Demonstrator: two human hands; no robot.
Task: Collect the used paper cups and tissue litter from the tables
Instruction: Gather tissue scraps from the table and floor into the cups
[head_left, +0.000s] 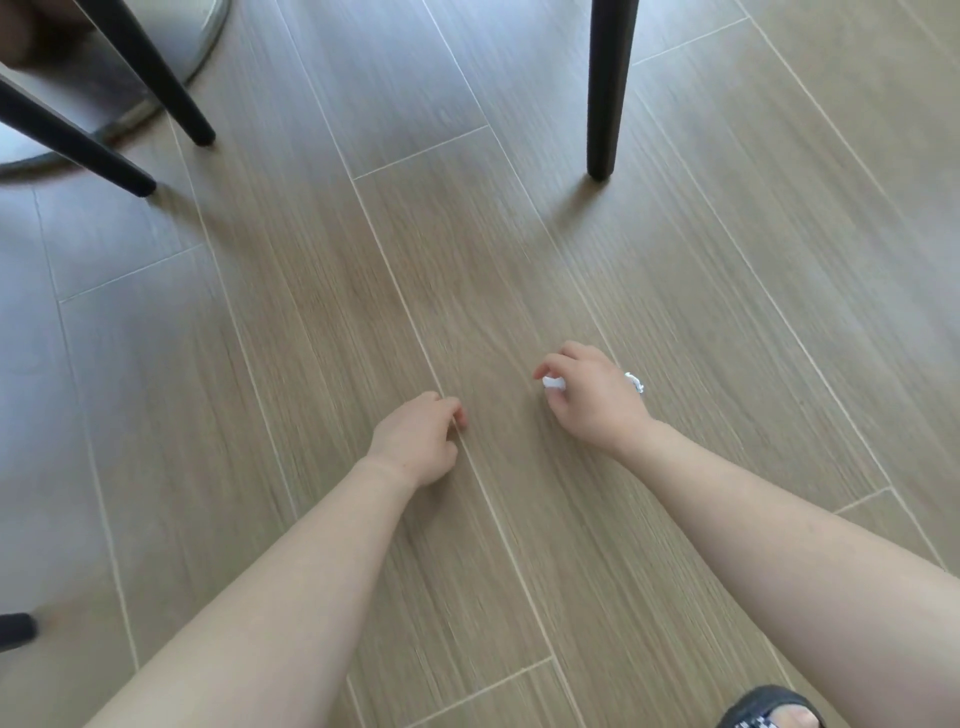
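Note:
Both my arms reach down over a wood-look floor (467, 249). My right hand (592, 395) grips a small crumpled white tissue (554, 383); one bit shows under the fingertips and another bit pokes out at the far side of the hand. My left hand (418, 439) hangs beside it, a little lower left, with loosely curled fingers and nothing in it. No paper cups are in view.
Black chair legs stand at the top: two on the left (166, 98), (78, 150) and one at top centre-right (605, 93). A round metal table base (156, 67) sits at the top left. My sandalled foot (774, 712) shows at the bottom right.

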